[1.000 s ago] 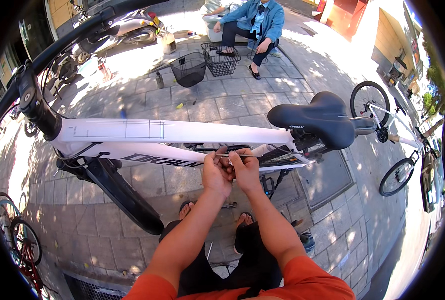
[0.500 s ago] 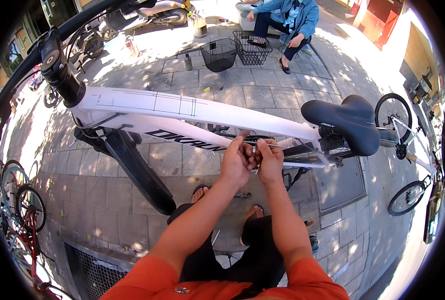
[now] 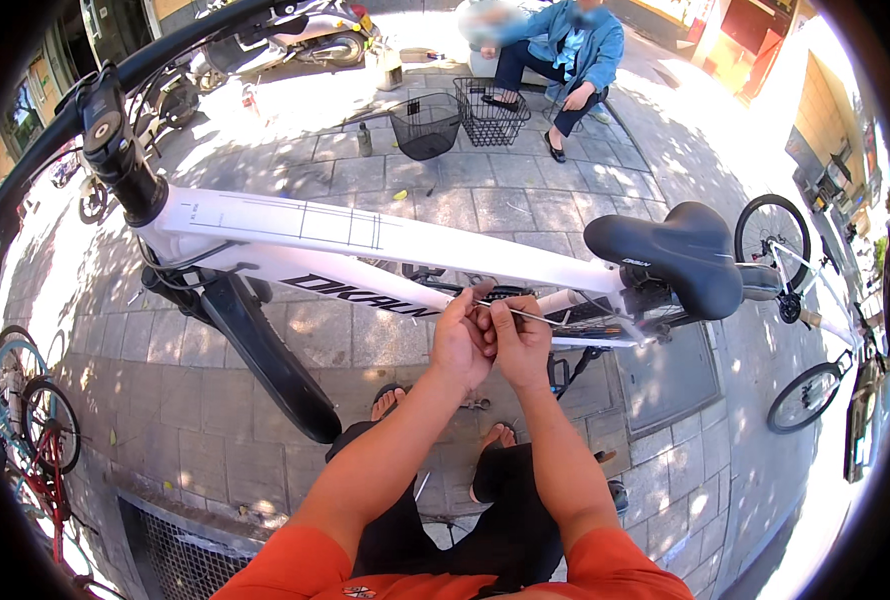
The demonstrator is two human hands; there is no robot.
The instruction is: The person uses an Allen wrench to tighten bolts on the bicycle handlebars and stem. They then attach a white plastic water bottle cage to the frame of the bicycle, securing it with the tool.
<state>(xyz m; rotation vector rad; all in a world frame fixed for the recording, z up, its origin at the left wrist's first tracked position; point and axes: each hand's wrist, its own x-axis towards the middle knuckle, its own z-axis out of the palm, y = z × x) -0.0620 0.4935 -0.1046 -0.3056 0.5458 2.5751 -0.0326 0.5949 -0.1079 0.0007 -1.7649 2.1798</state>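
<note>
A white bicycle frame with a black saddle and a black front fork stretches across the view ahead of me. My left hand and my right hand meet just below its top tube, near the seat end. Between thumb and fingers, my right hand pinches a thin silvery rod, which sticks out to the right. The left hand's fingers are curled against the right's, around the rod's left part; the index finger points up. Whatever else lies between the fingertips is hidden.
Two black wire baskets and a bottle stand beyond the frame, near a seated person in blue. Parked bicycles are at left, another bicycle at right. Below lie a metal tool and a floor grate.
The view has shifted slightly, so most things sit a little further left. My hands stay together under the top tube, and the silvery rod now shows more plainly to the right of them.
</note>
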